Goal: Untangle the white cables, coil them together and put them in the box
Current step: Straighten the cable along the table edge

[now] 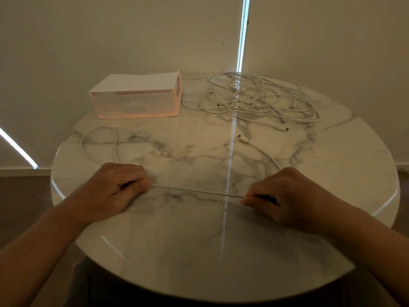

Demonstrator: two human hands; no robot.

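One white cable [197, 191] is stretched straight between my two hands over the near half of the marble table. My left hand [115, 187] pinches it at the left, and from there it loops back toward the box. My right hand [281, 198] pinches it at the right, its far end with a plug [243, 138] lying on the table beyond. A tangle of several white cables [259, 98] lies at the back right. The pale pink translucent box [137, 100] stands at the back left, apart from both hands.
The round marble table [199, 251] has its edge close in front of me and drops off at both sides. A wall stands right behind the box and the tangle. A bright strip of light reflects down the tabletop.
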